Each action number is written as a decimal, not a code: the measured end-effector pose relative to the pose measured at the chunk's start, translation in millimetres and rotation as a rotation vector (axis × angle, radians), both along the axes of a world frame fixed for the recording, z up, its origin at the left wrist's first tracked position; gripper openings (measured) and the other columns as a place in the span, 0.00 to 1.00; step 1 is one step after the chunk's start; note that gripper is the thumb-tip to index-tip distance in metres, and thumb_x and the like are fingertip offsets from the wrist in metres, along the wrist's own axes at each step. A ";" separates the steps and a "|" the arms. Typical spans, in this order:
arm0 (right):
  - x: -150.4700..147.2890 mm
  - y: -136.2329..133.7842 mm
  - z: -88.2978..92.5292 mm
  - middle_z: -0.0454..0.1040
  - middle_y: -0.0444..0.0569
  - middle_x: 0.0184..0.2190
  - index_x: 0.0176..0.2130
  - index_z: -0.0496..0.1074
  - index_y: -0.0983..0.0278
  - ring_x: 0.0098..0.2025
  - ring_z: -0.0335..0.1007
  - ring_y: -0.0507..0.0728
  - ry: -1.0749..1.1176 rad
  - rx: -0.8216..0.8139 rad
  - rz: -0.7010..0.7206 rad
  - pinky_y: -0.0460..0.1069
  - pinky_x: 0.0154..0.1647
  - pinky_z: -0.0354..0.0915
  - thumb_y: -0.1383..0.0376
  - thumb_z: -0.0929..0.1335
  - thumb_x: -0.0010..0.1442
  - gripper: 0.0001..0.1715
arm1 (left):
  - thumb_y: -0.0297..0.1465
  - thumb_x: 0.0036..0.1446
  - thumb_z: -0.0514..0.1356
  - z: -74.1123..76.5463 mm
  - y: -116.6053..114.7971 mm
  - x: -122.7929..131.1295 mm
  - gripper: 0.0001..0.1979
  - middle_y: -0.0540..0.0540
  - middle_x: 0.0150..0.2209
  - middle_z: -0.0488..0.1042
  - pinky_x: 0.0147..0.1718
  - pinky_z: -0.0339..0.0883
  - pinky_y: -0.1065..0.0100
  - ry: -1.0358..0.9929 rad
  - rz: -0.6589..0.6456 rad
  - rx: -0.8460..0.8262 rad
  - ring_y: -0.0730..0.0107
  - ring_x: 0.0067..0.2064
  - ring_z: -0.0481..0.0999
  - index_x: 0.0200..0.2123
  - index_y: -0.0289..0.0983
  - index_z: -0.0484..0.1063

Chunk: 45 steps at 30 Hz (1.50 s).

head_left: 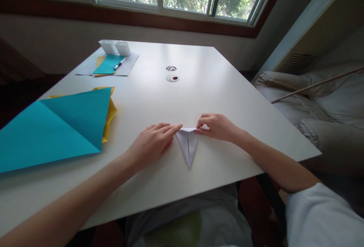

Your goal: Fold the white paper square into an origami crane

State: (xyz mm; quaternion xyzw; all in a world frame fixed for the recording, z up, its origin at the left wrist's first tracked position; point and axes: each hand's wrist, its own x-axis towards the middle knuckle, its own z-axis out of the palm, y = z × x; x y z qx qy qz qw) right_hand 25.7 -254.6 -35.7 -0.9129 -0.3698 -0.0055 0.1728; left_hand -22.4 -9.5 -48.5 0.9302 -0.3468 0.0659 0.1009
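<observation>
Now left hand (153,140) touching, right hand (217,126) pinching plain white folded paper (188,146).

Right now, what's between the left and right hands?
Folded white paper lies between the left hand and the right hand, as the head view shows.

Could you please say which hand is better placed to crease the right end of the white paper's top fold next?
Probably the right hand: its fingertips are at that end of the paper. The left hand is at the opposite end, seemingly better placed for steadying.
</observation>
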 end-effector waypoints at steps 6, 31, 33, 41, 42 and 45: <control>5.6 3.9 -7.9 0.71 0.43 0.27 0.29 0.70 0.64 0.25 0.60 0.47 0.018 0.161 -0.072 0.43 0.28 0.54 0.61 0.64 0.58 0.11 | 0.36 0.58 0.52 1.9 -5.7 3.7 0.17 0.42 0.44 0.73 0.42 0.67 0.58 0.139 0.187 -0.361 0.60 0.46 0.71 0.50 0.38 0.65; 2.1 22.1 -3.8 0.62 0.42 0.19 0.26 0.69 0.68 0.23 0.58 0.48 1.138 1.027 -0.162 0.45 0.26 0.58 0.53 0.68 0.51 0.19 | 0.30 0.47 0.64 9.2 -26.3 1.2 0.25 0.42 0.38 0.75 0.33 0.66 0.67 0.975 0.090 -1.144 0.63 0.37 0.74 0.49 0.34 0.64; 2.3 22.1 -2.4 0.63 0.43 0.21 0.27 0.69 0.68 0.24 0.59 0.48 1.189 1.050 -0.172 0.45 0.27 0.59 0.53 0.69 0.51 0.19 | 0.31 0.46 0.65 10.4 -26.7 0.9 0.23 0.42 0.39 0.75 0.34 0.66 0.68 0.983 0.083 -1.168 0.63 0.38 0.74 0.47 0.34 0.66; -0.2 24.0 -4.3 0.66 0.42 0.22 0.29 0.71 0.67 0.22 0.59 0.46 1.007 0.969 -0.192 0.43 0.24 0.57 0.54 0.70 0.49 0.17 | 0.33 0.46 0.65 9.7 -25.0 0.1 0.27 0.45 0.36 0.75 0.28 0.65 0.71 0.974 0.256 -1.267 0.64 0.36 0.75 0.49 0.38 0.60; -1.3 24.5 -4.7 0.66 0.42 0.21 0.28 0.71 0.67 0.22 0.59 0.46 0.979 0.925 -0.169 0.43 0.24 0.57 0.54 0.70 0.49 0.18 | 0.34 0.46 0.65 10.0 -25.3 -0.2 0.27 0.44 0.37 0.75 0.28 0.65 0.71 0.967 0.255 -1.270 0.64 0.36 0.75 0.49 0.38 0.60; -4.4 25.7 -4.4 0.67 0.43 0.21 0.28 0.71 0.67 0.22 0.60 0.46 0.884 0.862 -0.137 0.43 0.24 0.58 0.53 0.69 0.50 0.18 | 0.33 0.44 0.66 10.9 -26.8 -1.1 0.30 0.43 0.38 0.75 0.30 0.66 0.70 0.941 0.256 -1.249 0.64 0.37 0.75 0.50 0.38 0.58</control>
